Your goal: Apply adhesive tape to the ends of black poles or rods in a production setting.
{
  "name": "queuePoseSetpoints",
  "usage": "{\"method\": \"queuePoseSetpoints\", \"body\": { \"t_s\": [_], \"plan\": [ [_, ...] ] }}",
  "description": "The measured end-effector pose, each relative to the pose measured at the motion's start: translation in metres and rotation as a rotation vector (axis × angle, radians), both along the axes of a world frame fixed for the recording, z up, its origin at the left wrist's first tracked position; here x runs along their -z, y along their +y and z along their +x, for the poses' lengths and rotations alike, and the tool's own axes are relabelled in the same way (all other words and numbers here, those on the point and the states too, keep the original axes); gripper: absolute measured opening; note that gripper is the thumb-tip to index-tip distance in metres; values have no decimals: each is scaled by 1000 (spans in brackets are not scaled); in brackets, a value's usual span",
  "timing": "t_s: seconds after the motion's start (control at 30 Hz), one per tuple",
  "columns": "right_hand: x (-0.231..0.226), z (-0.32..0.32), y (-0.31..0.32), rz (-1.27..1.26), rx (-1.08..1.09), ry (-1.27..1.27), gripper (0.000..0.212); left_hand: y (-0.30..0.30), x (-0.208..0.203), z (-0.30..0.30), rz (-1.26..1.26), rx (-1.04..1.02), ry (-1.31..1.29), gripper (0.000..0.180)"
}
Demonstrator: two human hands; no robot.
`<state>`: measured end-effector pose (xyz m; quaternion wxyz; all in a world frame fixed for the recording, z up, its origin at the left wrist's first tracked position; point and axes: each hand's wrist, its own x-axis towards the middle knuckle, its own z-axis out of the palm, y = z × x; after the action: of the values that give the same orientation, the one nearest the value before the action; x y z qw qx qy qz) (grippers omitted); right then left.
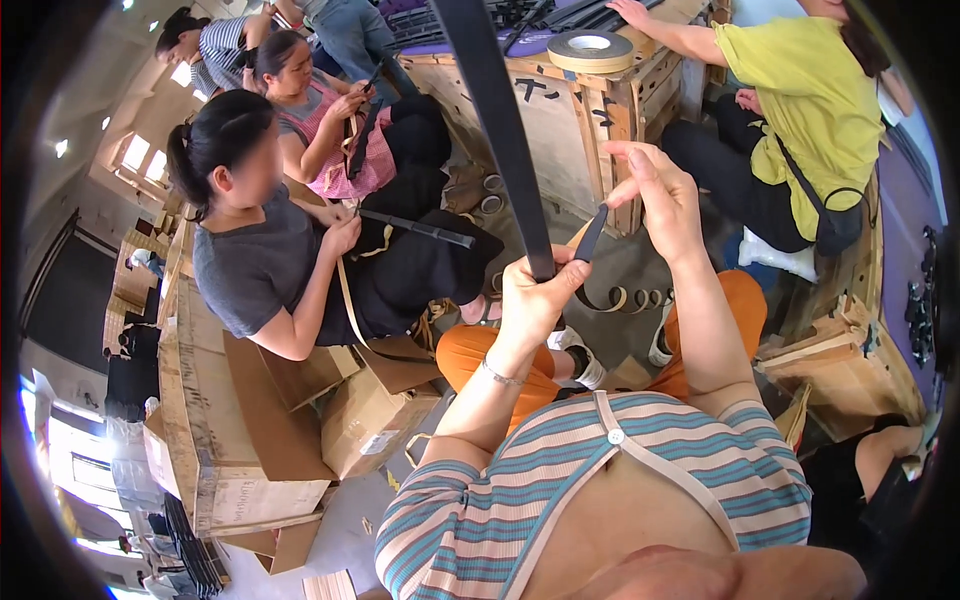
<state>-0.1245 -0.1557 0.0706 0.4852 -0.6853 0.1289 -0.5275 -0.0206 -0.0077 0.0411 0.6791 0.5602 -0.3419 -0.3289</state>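
Note:
My left hand is closed round the lower end of a long flat black strip that rises past the top of the view. A short black tapered piece sticks up by the same hand's thumb, with a bit of beige tape beside it. Just to the right, my right hand is raised with its fingers apart. One of its fingertips is close to the tip of the short piece; whether they touch I cannot tell. Below, a curled beige strip hangs in loops between my knees.
Left of me, a seated person holds a black strip and tape. Ahead, a tape roll lies on a wooden crate. Cardboard boxes stand at left. A person in a yellow shirt sits at right, near another crate.

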Motion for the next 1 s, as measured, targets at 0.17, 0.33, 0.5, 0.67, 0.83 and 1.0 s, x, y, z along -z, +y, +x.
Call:
{"method": "queuePoseSetpoints", "body": {
  "t_s": [0.17,0.33,0.5,0.67,0.83,1.0],
  "plan": [
    [26,-16,-15,221,-10,-117,27,6,4,5,12,-20,63,11],
    [34,-2,42,-48,-268,108,12,3,11,-1,-32,8,86,9],
    [34,-13,36,183,-457,187,15,10,1,2,-119,118,191,26],
    [29,-20,47,294,-731,196,10,5,-4,9,-141,76,306,37],
    [37,-16,46,197,-763,47,10,0,0,8,-51,2,240,18],
    [29,-17,52,232,-719,-19,11,3,12,3,-26,73,332,13]
  ]
}}
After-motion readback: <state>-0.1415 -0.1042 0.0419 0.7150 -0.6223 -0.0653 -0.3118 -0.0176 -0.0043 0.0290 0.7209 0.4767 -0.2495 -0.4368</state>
